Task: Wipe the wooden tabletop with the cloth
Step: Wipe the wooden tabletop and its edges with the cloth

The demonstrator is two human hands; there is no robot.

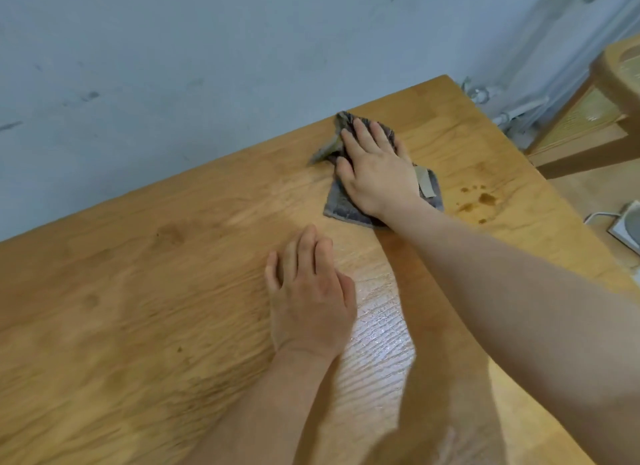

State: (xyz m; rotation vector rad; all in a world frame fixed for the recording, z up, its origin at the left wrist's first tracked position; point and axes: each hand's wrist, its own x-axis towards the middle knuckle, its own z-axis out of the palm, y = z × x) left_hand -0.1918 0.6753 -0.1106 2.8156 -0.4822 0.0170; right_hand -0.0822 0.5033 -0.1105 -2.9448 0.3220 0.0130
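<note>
The wooden tabletop (145, 291) fills most of the view and runs to a grey wall at the back. A grey cloth (341, 210) lies crumpled near the far right corner. My right hand (375, 168) presses flat on top of it, fingers spread, arm stretched across the table. My left hand (308, 294) rests palm down on the bare wood nearer to me, holding nothing. Brown stains (485, 198) dot the wood just right of the cloth. A wet, shiny streak (377, 340) lies beside my left hand.
The grey wall (173, 66) borders the table's far edge. A wooden chair (609, 93) stands past the right corner. A white device with a cable (627, 227) sits on the floor off the right edge.
</note>
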